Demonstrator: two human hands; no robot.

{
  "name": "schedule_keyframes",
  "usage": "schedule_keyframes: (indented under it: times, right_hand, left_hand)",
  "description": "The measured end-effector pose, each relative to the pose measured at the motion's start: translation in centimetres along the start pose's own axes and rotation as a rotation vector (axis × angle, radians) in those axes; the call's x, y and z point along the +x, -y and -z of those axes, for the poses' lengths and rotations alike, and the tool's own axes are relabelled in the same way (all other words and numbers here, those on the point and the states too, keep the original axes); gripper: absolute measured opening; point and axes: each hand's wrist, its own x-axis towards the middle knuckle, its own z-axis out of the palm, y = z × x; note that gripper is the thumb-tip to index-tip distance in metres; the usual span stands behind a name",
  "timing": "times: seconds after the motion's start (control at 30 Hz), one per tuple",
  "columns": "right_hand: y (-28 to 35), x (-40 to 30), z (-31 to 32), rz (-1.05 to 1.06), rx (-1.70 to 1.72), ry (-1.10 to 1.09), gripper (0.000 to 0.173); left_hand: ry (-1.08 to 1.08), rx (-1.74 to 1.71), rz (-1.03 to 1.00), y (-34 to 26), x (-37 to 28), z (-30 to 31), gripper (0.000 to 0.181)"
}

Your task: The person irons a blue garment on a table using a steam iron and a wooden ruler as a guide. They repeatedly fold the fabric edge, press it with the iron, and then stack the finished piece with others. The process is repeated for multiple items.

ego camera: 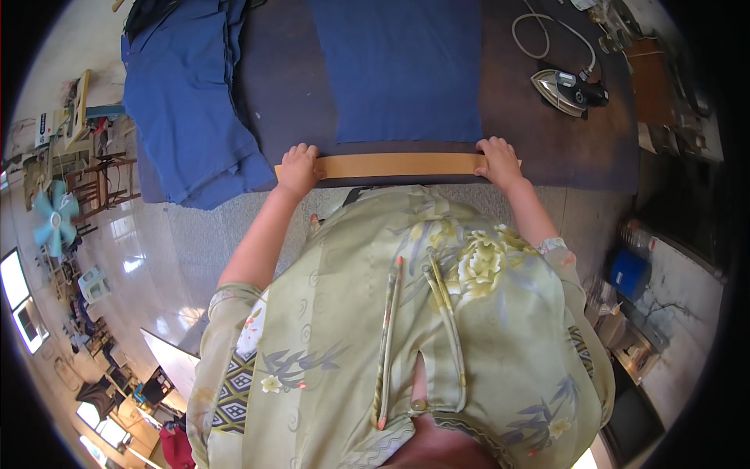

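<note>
A long tan strip (pixel 398 166), perhaps card, lies along the near edge of a dark covered table (pixel 287 76). My left hand (pixel 300 170) grips the strip close to its left end, and my right hand (pixel 498 161) grips it close to its right end. Just beyond the strip a blue fabric panel (pixel 410 76) is spread flat, its straight near edge roughly parallel to the strip. My right fingertips are beside that panel's near right corner. To the left, a pile of blue fabric pieces (pixel 181 111) hangs over the table's near edge, next to my left hand.
A steam iron (pixel 568 92) rests at the right of the table, its pale hose (pixel 542 55) looping behind it. A teal fan (pixel 55 218) and a stool (pixel 94 284) stand off to the left. A blue container (pixel 630 274) is on the right beyond the table.
</note>
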Motion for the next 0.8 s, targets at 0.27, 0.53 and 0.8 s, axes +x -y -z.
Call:
schedule_keyframes:
  times: [0.27, 0.53, 0.8]
  right_hand:
    - [-5.8, 6.8, 4.8, 0.025, 0.386, 0.311, 0.016]
    - [-6.4, 11.2, 3.9, -0.191, 0.255, 0.442, 0.019]
    - [-4.5, 11.8, 3.7, -0.255, 0.006, 0.427, 0.019]
  left_hand:
    - [0.429, -0.709, 0.171, 5.3, 7.2, 2.2, 0.024]
    - [0.421, -0.15, 0.079, 3.6, 13.8, 1.9, 0.032]
    - [0.461, 0.058, 0.182, 2.0, 14.2, 1.0, 0.026]
